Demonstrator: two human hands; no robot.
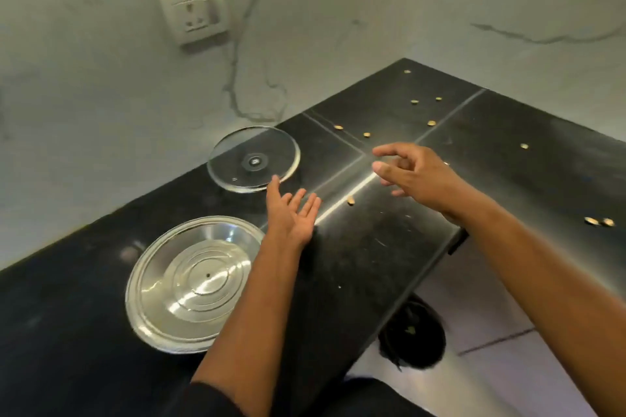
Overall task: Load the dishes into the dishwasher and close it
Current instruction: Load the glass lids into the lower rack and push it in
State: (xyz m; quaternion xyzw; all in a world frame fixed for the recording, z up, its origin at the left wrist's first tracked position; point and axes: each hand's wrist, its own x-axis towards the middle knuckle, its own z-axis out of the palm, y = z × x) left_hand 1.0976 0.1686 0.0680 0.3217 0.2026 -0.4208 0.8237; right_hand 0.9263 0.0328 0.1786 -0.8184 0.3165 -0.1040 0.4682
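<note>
Worktop (372, 264) runs from near left to far right, wall behind. Steel lid (193, 284) on worktop, near left. Glass lid (253, 159) on worktop, behind steel lid, near wall. Wall socket (193, 10) on wall, above and left of glass lid. Left hand (291, 213) between two lids, fingertip at glass lid's near rim. Right hand (410, 176) over worktop, right of glass lid. Small scraps (599, 221) scattered on worktop, far and right. Floor (508, 366) right of worktop edge; bin (411, 335) on floor beneath edge.

My left forearm (237, 298) covers the steel lid's (183, 284) right rim. The tabletop (372, 264) runs off frame left; the dark floor object (411, 335) is unidentifiable.
</note>
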